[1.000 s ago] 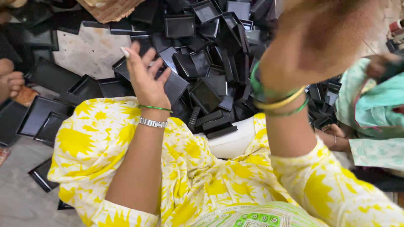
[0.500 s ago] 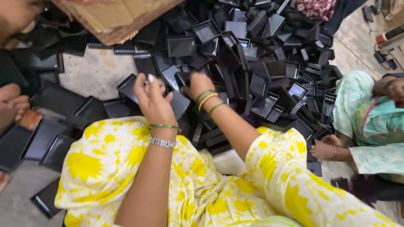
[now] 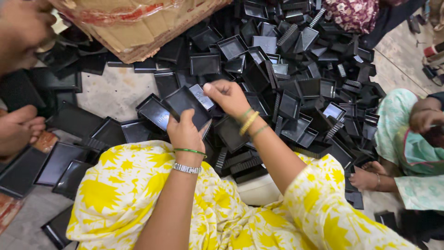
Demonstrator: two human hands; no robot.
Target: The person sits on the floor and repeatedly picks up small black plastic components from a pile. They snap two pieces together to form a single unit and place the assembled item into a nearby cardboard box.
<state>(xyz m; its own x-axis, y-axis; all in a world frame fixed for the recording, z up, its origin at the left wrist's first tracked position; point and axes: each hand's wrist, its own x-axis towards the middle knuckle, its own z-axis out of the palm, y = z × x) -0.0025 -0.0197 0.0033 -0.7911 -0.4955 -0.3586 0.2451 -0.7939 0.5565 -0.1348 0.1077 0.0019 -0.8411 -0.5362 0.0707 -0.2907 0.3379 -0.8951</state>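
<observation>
- Left hand (image 3: 186, 132) holds a shallow black rectangular tray (image 3: 187, 105) from below, above the lap; fingers closed on its near edge, thumb on the near rim. Tray sits tilted, open face up.
- Right hand (image 3: 228, 96) is at the tray's far right corner; fingers pinched together on a small pale grey flat piece (image 3: 201, 96) that lies against the tray's rim. Cannot tell whether the piece is separate or fixed to the tray.
- Held tray is just above the near edge of a large heap of black trays (image 3: 296, 78) spread over the concrete floor (image 3: 113, 90).
- Judgement on handling: tray looks like thin moulded plastic, so light and fairly stiff, with some flex across the flat base. Smooth, slightly glossy surface, likely slick; raised rim gives the better purchase. Taking it by two opposite rims or one corner should be secure; squeezing the middle of the base may bow it.
- More single trays (image 3: 60, 159) lie flat on the floor to the left, apart from the heap.
- A torn cardboard box (image 3: 138, 25) lies at the upper left, overlapping the heap's edge.
- Another person's hand (image 3: 18, 127) rests at the left edge; a second person in pale green clothing (image 3: 407, 139) sits at the right. Neither touches the held tray.
- Wearer's lap is covered by yellow-and-white patterned cloth (image 3: 138, 194).
</observation>
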